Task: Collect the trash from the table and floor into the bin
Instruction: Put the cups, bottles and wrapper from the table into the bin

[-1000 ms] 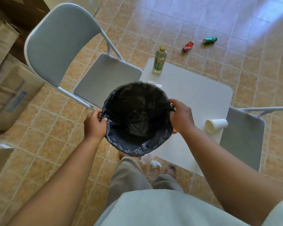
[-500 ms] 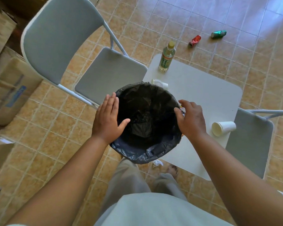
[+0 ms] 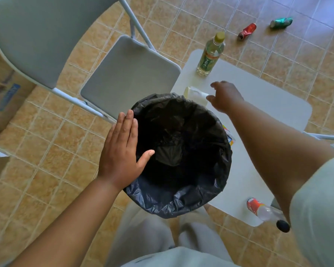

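Bin (image 3: 178, 201), lined with a black bag, stands at the near-left corner of the white table (image 3: 268, 105), open mouth up; only dark crumpled liner visible inside. Left hand (image 3: 121, 153): flat, fingers together and extended, palm down over the bin's left rim, thumb out over the opening; grip wide, holding nothing. Right hand (image 3: 225, 97): reaching across the table past the bin's far rim, fingertips at a white paper cup (image 3: 194, 93) lying on its side just beyond the bin; grip narrow around the cup's end, but cannot tell whether it has closed on it. Other trash on the table: upright tea bottle (image 3: 210, 54) with yellow cap at the far edge; colourful wrapper (image 3: 229, 135) partly hidden beside the bin's right rim; clear bottle with red label (image 3: 262, 210) lying at the near edge, partly under the right arm. On the tiled floor (image 3: 307, 60) beyond the table: crushed red can (image 3: 247, 31) and green can (image 3: 281, 22), near each other. Grey folding chair (image 3: 127, 74) left of the table.
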